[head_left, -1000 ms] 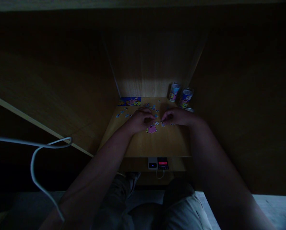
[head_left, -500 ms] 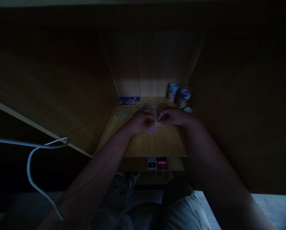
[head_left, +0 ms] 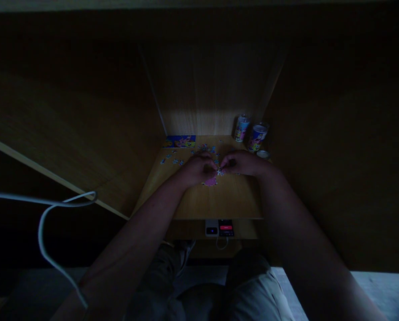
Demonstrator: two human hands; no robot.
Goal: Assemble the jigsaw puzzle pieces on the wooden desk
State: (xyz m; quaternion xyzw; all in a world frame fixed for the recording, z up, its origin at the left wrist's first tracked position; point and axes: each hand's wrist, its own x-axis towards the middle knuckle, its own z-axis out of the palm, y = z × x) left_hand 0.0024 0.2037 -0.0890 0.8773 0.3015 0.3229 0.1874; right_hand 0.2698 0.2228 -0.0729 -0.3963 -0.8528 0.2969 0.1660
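Since a second ago our two hands have drawn closer together, and their fingertips now nearly meet over one small puzzle piece (head_left: 219,171); from half a second ago little has shifted. Nearest to us lie our knees in pale trousers (head_left: 253,294), with a white cable (head_left: 43,223) looping in the dark at our left. Beyond them, on a ledge under the table edge, sit a small white device (head_left: 212,227) and a phone (head_left: 226,227) with a red patch on its screen. Then comes the wooden table (head_left: 219,200). On it our left hand (head_left: 197,168) is curled, fingers drawn in narrow, its tips at the small piece; whether it truly grips we cannot tell in this dim light. Our right hand (head_left: 241,162) is likewise curled, fingertips pinched toward the same piece. Just beneath our left hand, on the near side, a joined pink patch of puzzle (head_left: 210,181) lies flat. Farther on, loose blue pieces (head_left: 172,159) are scattered. At the back left a picture card (head_left: 180,141) lies against the wall; at the back right stand two printed tins (head_left: 249,132), with a round lid (head_left: 263,154) beside them.
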